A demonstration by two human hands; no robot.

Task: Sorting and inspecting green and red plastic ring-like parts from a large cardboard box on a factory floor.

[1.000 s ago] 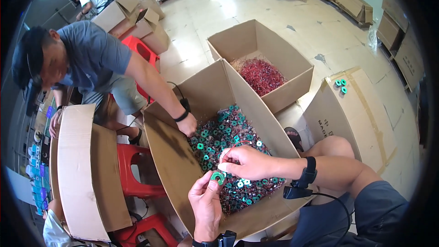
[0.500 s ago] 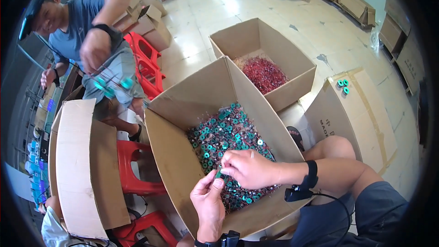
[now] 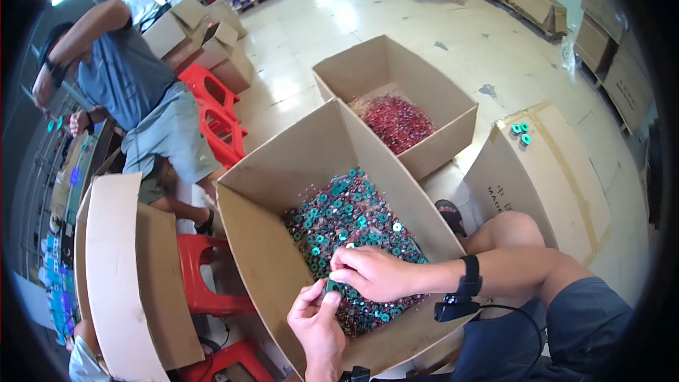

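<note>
A large open cardboard box [image 3: 269,255] stands in front of me, filled with several small teal and dark ring-shaped parts [image 3: 346,216]. Both my hands are inside it near the front wall. My left hand [image 3: 318,318] and my right hand [image 3: 371,274] pinch the same small dark and teal part [image 3: 331,287] between their fingertips, just above the heap. A black band sits on my right wrist. My bare knees are to the right of the box.
A second open box [image 3: 438,99] behind holds red parts [image 3: 396,120]. A closed carton [image 3: 559,177] at right carries two teal rings [image 3: 520,130]. Red stools [image 3: 212,110] and another box [image 3: 120,276] are at left. A person in a grey shirt [image 3: 134,88] stands beyond.
The other person has stood up and turned away from the box, arms raised. My hands stay low in the box, fingertips closed on a part.
</note>
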